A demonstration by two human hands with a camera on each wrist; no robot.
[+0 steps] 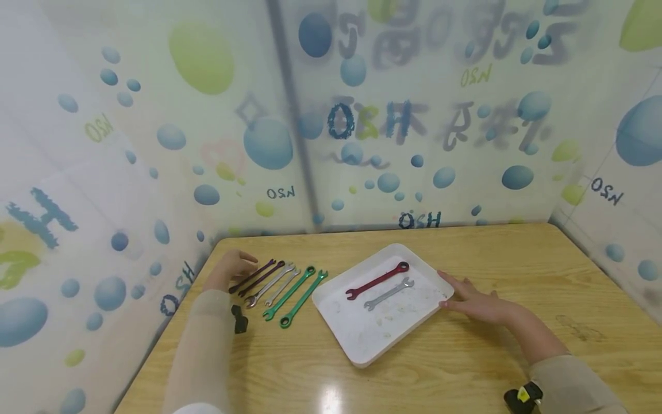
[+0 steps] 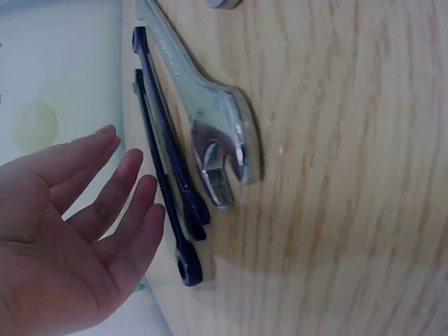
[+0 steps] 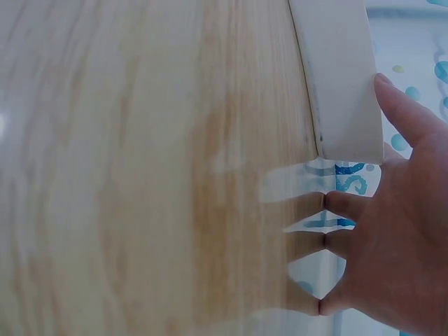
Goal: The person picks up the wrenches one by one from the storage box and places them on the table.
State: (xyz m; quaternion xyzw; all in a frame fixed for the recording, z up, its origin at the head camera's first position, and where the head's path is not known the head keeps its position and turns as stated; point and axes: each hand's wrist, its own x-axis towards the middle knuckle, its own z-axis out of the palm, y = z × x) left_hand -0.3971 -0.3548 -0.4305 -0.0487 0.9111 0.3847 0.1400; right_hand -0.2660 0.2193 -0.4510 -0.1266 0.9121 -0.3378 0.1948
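Observation:
My left hand (image 1: 235, 267) is beside two dark purple wrenches (image 2: 159, 164) at the table's left edge. Its fingers are loosely spread, with nothing between them. Right of those lie a larger silver wrench (image 1: 269, 286), a smaller silver wrench (image 1: 281, 287) and two green wrenches (image 1: 289, 292), all slanted alike. A white tray (image 1: 357, 333) holds a red wrench (image 1: 376, 282) and a silver wrench (image 1: 389, 294). At the tray's right corner is my right hand (image 1: 478, 302). In the right wrist view, its thumb touches the tray wall (image 3: 343, 84) and its fingertips meet the table.
The wooden table (image 1: 439, 368) stands against a pale curtain (image 1: 439, 190) with blue and green dots and lettering. The curtain also runs along the left and right sides. Black camera mounts (image 1: 239, 319) are on both wrists.

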